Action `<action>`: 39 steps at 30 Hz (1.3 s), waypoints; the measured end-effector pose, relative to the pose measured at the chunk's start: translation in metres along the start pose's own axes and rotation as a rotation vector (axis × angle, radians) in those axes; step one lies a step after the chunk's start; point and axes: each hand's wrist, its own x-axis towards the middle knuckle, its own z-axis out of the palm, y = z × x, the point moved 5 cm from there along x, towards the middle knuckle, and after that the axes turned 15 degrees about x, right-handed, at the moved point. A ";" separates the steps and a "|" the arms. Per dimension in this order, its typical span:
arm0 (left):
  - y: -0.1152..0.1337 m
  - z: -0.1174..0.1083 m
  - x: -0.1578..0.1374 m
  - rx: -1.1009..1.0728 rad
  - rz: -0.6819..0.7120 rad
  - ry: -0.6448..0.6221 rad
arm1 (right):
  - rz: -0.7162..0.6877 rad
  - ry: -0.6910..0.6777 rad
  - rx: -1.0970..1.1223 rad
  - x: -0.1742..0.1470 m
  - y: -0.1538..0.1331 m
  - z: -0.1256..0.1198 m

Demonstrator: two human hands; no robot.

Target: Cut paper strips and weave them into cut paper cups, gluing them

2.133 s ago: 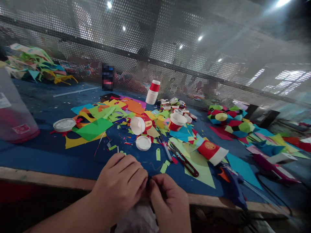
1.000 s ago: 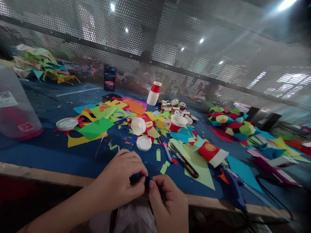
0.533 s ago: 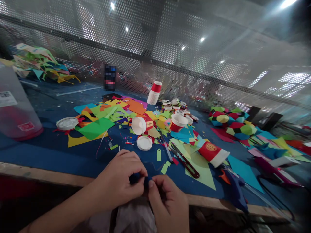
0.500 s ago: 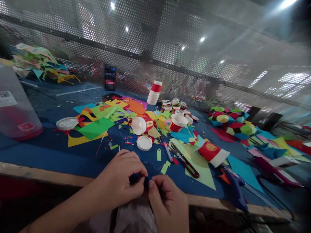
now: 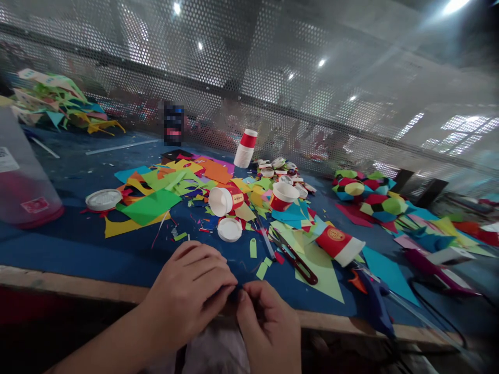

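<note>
in the head view, two bare hands are seen at the near edge of one blue surface point(image 5: 97, 259). one small dark blue piece point(image 5: 235, 293) is held between them, mostly hidden by the fingers. it is pinched by the thumb and forefinger of the right hand point(image 5: 268, 322). the fingers of the left hand point(image 5: 191, 291) are bent together over its other side; whether it is gripped by them too cannot be told.

beyond the hands, three loose paper cups are counted: one is laid on its side point(image 5: 226, 201), one is stood upright point(image 5: 284, 196), and one is tipped point(image 5: 339, 244) near one blue glue gun point(image 5: 374, 296). one stack of cups point(image 5: 245, 149) is placed farther back. two white lids are set apart, one by the laid cup point(image 5: 230, 229), one at the left point(image 5: 103, 200). one pair of snips point(image 5: 296, 259) is rested partly on pale green paper point(image 5: 325, 275). one plastic jug point(image 5: 27, 176) is cut off by the left edge. coloured paper scraps point(image 5: 152, 208), too many to be counted, are strewn across the middle.
</note>
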 end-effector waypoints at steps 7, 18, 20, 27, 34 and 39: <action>0.012 0.000 -0.004 0.300 0.043 0.135 | 0.015 0.009 0.035 0.001 0.000 0.000; 0.021 0.003 -0.025 0.393 0.065 0.275 | 0.033 0.013 0.094 -0.002 0.009 0.001; 0.025 0.003 -0.025 0.447 0.108 0.273 | 0.031 -0.001 0.081 -0.002 0.006 0.002; 0.028 -0.001 -0.019 0.534 0.216 0.286 | -0.039 -0.012 -0.015 0.002 -0.002 0.003; -0.009 -0.036 0.005 0.396 0.014 0.196 | -0.136 0.026 -0.126 -0.002 -0.002 0.003; -0.042 -0.028 -0.002 0.231 -0.118 -0.061 | -0.392 0.102 -0.309 0.002 -0.014 -0.005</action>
